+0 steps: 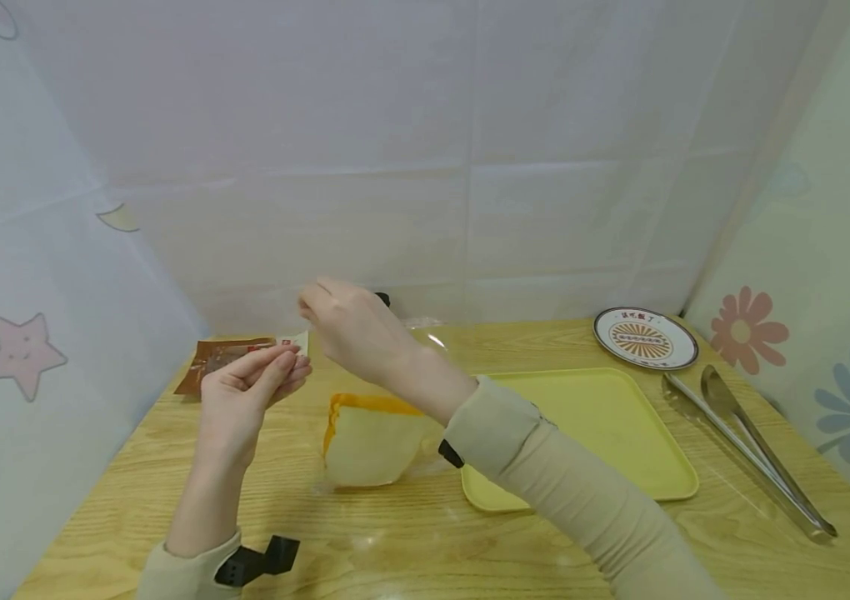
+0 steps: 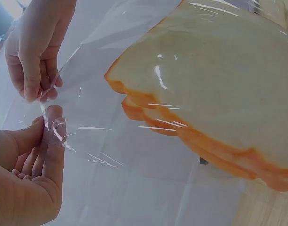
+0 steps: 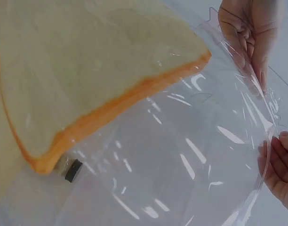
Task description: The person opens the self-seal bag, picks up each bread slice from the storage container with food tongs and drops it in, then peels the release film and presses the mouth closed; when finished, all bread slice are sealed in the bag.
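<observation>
Slices of white bread (image 1: 372,450) with orange-brown crust sit inside a clear plastic bag (image 2: 101,141). My left hand (image 1: 248,396) is raised left of the bread, pinching the bag's thin edge between thumb and fingers. Slightly higher and to the right, my right hand (image 1: 357,329) pinches the same edge, close to the left hand. In the left wrist view, the right hand (image 2: 38,52) has its fingertips just above the left hand's (image 2: 33,174). The bag spreads from both hands toward the bread, with glare across the film.
Right of the bread lies a yellow tray (image 1: 597,433), partly behind my right sleeve. Metal tongs (image 1: 755,458) and a round patterned plate (image 1: 646,337) are farther right. A brown packet (image 1: 196,371) lies at the back left. A black cap (image 3: 74,170) shows under the bread's corner.
</observation>
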`<act>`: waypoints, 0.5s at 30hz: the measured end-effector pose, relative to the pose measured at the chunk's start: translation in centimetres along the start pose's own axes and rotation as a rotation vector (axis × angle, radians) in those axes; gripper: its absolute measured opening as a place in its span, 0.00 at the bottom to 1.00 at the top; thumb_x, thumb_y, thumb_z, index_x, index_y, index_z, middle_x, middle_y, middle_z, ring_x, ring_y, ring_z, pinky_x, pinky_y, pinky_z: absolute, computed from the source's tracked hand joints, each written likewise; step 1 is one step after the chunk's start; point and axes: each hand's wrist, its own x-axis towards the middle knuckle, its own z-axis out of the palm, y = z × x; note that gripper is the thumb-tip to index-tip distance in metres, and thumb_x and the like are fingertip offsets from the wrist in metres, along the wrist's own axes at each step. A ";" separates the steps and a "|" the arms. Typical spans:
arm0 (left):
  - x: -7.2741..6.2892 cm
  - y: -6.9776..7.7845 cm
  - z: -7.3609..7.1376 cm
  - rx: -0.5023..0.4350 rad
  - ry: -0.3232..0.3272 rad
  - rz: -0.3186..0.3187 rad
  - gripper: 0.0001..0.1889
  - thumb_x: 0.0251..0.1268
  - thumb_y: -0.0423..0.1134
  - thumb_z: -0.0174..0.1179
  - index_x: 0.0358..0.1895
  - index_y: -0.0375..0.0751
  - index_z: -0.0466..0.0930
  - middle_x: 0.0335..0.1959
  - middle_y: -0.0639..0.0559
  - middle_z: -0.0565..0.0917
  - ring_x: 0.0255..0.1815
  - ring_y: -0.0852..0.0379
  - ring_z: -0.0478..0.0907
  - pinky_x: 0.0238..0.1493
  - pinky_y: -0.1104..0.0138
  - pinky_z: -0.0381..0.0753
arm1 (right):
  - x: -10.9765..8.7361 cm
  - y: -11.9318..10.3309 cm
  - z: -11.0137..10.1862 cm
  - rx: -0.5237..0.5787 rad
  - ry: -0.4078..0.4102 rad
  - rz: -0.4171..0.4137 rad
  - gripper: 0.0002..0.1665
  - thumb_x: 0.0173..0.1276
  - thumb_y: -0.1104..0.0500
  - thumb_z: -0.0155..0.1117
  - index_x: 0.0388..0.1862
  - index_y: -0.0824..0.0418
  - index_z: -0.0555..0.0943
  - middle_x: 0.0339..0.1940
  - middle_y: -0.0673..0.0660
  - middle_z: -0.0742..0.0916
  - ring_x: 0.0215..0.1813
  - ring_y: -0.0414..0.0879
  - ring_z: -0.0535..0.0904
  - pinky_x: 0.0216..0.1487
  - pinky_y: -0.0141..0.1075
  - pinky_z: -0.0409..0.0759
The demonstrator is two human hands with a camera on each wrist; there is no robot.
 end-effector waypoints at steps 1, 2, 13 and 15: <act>0.0 0.0 0.0 -0.003 0.001 0.004 0.09 0.63 0.29 0.57 0.44 0.34 0.84 0.33 0.52 0.88 0.35 0.60 0.86 0.41 0.68 0.84 | 0.0 0.1 -0.1 0.023 0.007 0.015 0.09 0.72 0.65 0.52 0.40 0.65 0.80 0.35 0.55 0.83 0.37 0.44 0.79 0.40 0.27 0.80; 0.0 0.0 0.0 -0.003 0.003 0.008 0.09 0.63 0.29 0.57 0.44 0.35 0.84 0.33 0.52 0.88 0.35 0.60 0.86 0.41 0.68 0.84 | -0.1 0.2 -0.1 0.045 0.014 0.034 0.09 0.72 0.65 0.52 0.40 0.66 0.80 0.35 0.55 0.83 0.37 0.44 0.79 0.40 0.27 0.80; 0.2 -0.3 0.4 0.004 0.119 0.045 0.08 0.63 0.28 0.58 0.42 0.30 0.83 0.31 0.51 0.88 0.33 0.58 0.87 0.40 0.65 0.85 | -1.3 1.9 -0.3 0.368 0.390 0.258 0.05 0.68 0.69 0.57 0.32 0.69 0.79 0.28 0.60 0.85 0.29 0.46 0.80 0.32 0.22 0.77; 0.3 -0.4 0.4 0.001 0.135 0.043 0.08 0.62 0.28 0.58 0.41 0.30 0.84 0.31 0.50 0.88 0.33 0.58 0.87 0.40 0.65 0.85 | -1.6 2.3 -0.7 0.407 0.459 0.309 0.05 0.67 0.69 0.58 0.32 0.69 0.80 0.28 0.61 0.86 0.29 0.46 0.82 0.34 0.22 0.79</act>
